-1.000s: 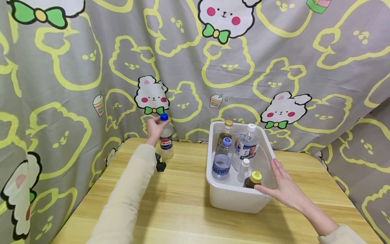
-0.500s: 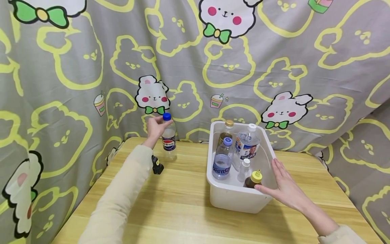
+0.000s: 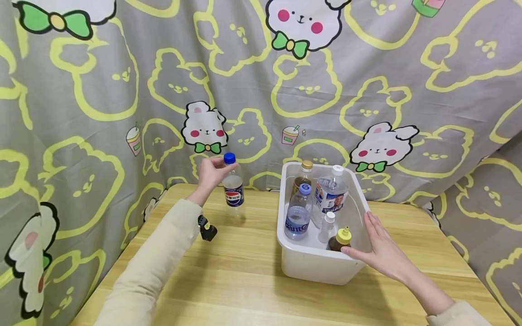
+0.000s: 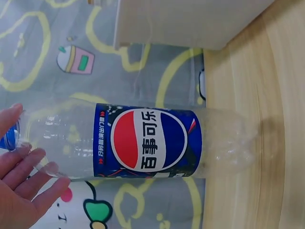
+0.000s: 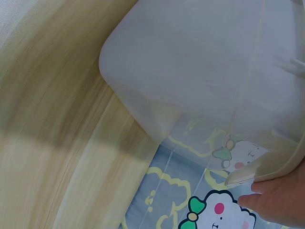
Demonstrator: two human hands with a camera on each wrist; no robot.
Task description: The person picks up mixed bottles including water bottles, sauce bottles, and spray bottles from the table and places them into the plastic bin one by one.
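Note:
My left hand pinches a clear plastic Pepsi bottle at the neck, just under its blue cap. The left wrist view shows this soda bottle upright, its base close over the wooden tabletop, with my thumb and fingers around the neck. At the right, my right hand rests on the near right corner of a white plastic bin, fingers straight along the rim. Inside stand a gold-capped bottle, a large white-capped bottle and a purple-capped bottle.
Also in the bin are a small clear bottle and a brown squeeze bottle with a yellow nozzle. A black wrist camera sits by the left cuff. Behind the table hangs a patterned grey curtain.
The Pepsi bottle has moved rightward and slightly nearer in my left hand, toward the bin. My right hand and the bin have stayed in place.

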